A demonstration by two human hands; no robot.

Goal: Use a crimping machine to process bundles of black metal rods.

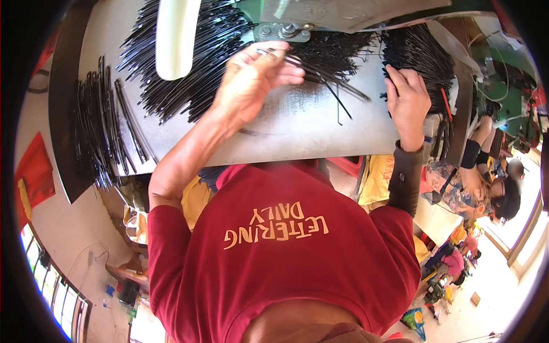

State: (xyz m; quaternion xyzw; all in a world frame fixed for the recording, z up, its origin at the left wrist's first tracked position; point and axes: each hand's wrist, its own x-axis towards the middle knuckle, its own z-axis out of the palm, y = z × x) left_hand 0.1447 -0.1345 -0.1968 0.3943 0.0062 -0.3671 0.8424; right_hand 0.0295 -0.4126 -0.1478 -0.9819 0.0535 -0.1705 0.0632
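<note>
Thin black rods (334, 84) stick out to the right from my left hand (254, 80), whose thumb and fingers are closed on them above the metal worktable (274, 140). Further right, my right hand (409, 103) rests at the left edge of a pile of black rods (420, 54). Its fingers are bent together; whatever they grip is too small or hidden to tell. Between the hands, behind the held rods, spreads a tangled heap of similar rods (349, 54). To the left of my left hand lies a big, roughly parallel heap of glossy black rods (171, 94).
A smaller group of black rods (94, 126) lies at the table's left end. A pale curved chute (176, 40) hangs over the big heap. Bolted machine parts (289, 30) and a metal guard (343, 14) stand at the back. Another person (474, 186) is at the right.
</note>
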